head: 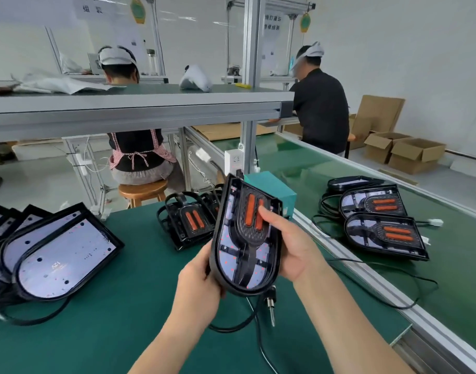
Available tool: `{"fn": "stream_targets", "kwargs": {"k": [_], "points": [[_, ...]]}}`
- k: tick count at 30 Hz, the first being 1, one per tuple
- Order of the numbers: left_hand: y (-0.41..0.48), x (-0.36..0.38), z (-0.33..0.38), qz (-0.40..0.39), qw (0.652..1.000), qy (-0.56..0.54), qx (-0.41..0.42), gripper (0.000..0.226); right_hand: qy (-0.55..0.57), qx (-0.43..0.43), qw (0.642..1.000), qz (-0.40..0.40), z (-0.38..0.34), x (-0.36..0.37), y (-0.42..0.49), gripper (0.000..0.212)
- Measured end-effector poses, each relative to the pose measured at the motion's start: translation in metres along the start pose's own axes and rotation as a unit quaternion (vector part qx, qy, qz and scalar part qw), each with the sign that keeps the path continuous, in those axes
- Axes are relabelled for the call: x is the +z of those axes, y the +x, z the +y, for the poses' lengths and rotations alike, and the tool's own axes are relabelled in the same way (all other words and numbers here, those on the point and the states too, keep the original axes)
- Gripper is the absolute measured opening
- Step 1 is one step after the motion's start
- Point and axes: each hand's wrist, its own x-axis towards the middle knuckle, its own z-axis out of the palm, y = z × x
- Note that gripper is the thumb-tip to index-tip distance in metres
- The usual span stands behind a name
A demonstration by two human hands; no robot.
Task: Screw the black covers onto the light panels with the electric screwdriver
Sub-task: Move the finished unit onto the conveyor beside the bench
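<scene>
A person holds one light panel [246, 255] up in the middle of the view, above the green table [110, 327]. It stands on its round end and leans a little toward one o'clock. A black cover [251, 222] with two orange strips sits on its front.

The left hand [197, 276] grips the panel's rim at seven o'clock, with the thumb on the front edge and the fingers curled round the back. The right hand [293, 247] holds the rim at three o'clock with its fingers behind. Its thumb [268, 218] presses on the orange strips.

Just under the panel, at six o'clock, a shiny metal tip pokes out. It looks like the screwdriver [271, 310], but most of it is hidden. A black cord [260, 344] runs from there to the bottom edge.

At nine o'clock a stack of bare panels [61, 255] lies on the table, white sides up, with black cords around them. At eleven o'clock from the held panel sits a pile of loose covers [187, 225]. At twelve o'clock, right behind the panel, is a blue-green box [278, 194].

At three o'clock two covered panels [385, 236] lie touching on the green belt [461, 279].

Far back, one person sits on a wooden stool [142, 191] at eleven o'clock. Another person [322, 109] stands at one o'clock. Cardboard boxes [415, 155] sit on the floor at two o'clock.
</scene>
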Motion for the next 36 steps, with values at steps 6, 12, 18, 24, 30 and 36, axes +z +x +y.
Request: {"fn": "stream_targets", "kwargs": {"k": [6,12,18,24,30,36], "points": [[-0.001,-0.003,0.005,-0.033,0.983,0.173,0.044,0.069,0.036,-0.036,0.998,-0.036,0.002,-0.009,0.000,0.029],[0.004,0.004,0.005,-0.046,0.968,0.223,0.104,0.046,0.049,-0.099,0.994,-0.011,-0.018,-0.028,-0.006,0.037],[0.006,0.019,-0.004,-0.105,0.967,0.209,0.104,0.053,0.080,-0.109,0.991,0.021,-0.025,-0.046,-0.012,0.059],[0.010,0.037,0.000,-0.121,0.947,0.238,0.176,0.057,0.120,-0.114,0.986,0.001,-0.026,-0.062,-0.012,0.034],[0.010,0.039,-0.022,-0.037,0.968,0.232,0.087,0.034,0.164,-0.228,0.956,0.085,-0.046,-0.095,-0.013,0.026],[0.010,0.016,-0.052,0.094,0.957,0.273,0.006,0.019,0.228,-0.322,0.876,0.279,-0.076,-0.160,-0.009,0.056]]}}
